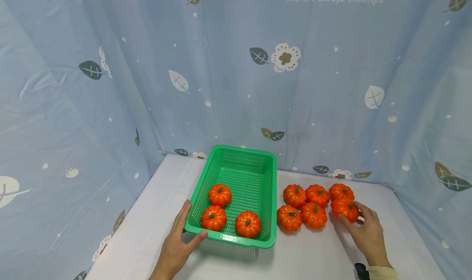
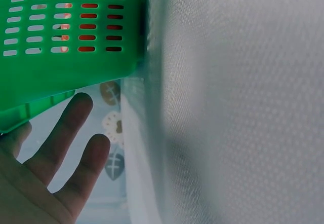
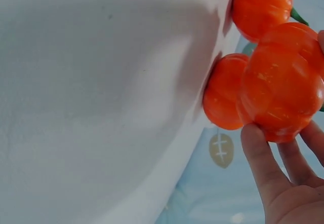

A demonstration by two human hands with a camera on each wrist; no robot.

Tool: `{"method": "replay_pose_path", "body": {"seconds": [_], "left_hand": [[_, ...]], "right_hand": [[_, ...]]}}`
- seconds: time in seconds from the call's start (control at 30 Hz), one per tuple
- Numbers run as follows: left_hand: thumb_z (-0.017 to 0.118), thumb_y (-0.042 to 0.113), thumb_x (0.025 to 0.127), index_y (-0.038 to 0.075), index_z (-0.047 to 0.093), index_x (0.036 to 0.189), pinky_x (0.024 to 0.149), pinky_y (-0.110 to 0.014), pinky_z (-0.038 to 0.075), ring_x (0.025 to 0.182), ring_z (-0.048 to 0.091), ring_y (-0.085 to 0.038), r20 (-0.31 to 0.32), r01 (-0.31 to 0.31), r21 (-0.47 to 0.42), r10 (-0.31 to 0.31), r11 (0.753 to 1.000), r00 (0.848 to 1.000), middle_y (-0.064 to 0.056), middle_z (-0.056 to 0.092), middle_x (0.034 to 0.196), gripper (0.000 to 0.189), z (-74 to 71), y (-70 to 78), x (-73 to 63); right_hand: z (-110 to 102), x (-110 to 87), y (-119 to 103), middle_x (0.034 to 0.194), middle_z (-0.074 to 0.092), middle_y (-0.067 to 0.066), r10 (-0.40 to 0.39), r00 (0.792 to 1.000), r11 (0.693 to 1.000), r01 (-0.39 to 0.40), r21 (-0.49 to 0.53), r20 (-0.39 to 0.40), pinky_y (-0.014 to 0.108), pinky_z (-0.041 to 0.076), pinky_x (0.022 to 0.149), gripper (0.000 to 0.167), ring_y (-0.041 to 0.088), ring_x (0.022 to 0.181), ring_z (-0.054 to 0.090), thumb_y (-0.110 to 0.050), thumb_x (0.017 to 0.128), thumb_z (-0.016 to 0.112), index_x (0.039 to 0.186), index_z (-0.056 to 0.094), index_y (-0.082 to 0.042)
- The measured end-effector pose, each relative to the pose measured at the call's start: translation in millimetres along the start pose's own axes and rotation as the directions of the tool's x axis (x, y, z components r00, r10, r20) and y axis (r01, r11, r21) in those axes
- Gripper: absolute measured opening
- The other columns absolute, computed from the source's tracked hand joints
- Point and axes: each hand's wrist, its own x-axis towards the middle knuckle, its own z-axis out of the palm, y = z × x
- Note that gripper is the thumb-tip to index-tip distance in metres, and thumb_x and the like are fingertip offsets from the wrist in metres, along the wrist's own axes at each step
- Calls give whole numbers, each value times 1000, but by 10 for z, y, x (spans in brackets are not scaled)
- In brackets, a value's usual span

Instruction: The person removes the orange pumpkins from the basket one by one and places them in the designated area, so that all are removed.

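Observation:
My right hand (image 1: 366,233) holds a small orange toy pumpkin (image 1: 344,210) between thumb and fingers, at the right end of a group of pumpkins. In the right wrist view the held pumpkin (image 3: 281,82) is raised off the white table, overlapping another pumpkin (image 3: 223,92) behind it. At the near left corner of a green plastic basket (image 1: 273,198), my left hand (image 1: 175,247) rests with fingers along the side and thumb at the front rim. Its fingers look straight and spread in the left wrist view. Three pumpkins lie inside the basket, one of them (image 1: 248,224) at front right.
Several more pumpkins stand in two rows right of the basket, among them a front-left one (image 1: 289,218) close to its wall. The white table (image 1: 306,255) ends at a blue patterned curtain (image 1: 236,87) behind and on both sides.

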Motion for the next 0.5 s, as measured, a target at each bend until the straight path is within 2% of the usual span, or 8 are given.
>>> {"method": "replay_pose_path", "body": {"seconds": [0.1, 0.23, 0.33, 0.5], "left_hand": [[76, 48, 89, 38, 21, 162, 105, -52, 44, 149, 29, -18, -4, -4, 11, 4, 1000, 1000, 12, 19, 167, 92, 3, 5, 1], [77, 47, 89, 38, 21, 162, 107, -53, 41, 149, 27, -18, -5, -3, 6, 3, 1000, 1000, 15, 18, 167, 92, 6, 7, 0], [77, 47, 89, 39, 21, 162, 107, -53, 41, 150, 27, -18, -4, 0, 4, 0, 1000, 1000, 19, 16, 166, 92, 7, 5, -1], [77, 46, 89, 38, 22, 161, 108, -55, 39, 150, 27, -19, -7, -6, -4, 6, 1000, 1000, 17, 18, 167, 92, 5, 1, 1]], "right_hand": [[-7, -9, -49, 145, 35, 35, 3, 1000, 1000, -3, 22, -20, 63, 46, 98, 84, 49, 123, 44, -35, 89, 80, 148, 39, 9], [-5, -36, -113, 146, 37, 33, -16, 999, 999, 18, 45, -39, 62, 47, 97, 83, 49, 123, 46, -35, 89, 80, 150, 40, 6], [9, -65, -163, 144, 39, 31, -61, 996, 997, 64, 42, -59, 61, 48, 96, 80, 48, 120, 49, -33, 89, 81, 148, 43, 5], [26, -98, -278, 142, 43, 29, -161, 983, 986, 164, 29, -91, 59, 49, 93, 79, 44, 117, 53, -32, 87, 83, 146, 46, 5]]}}
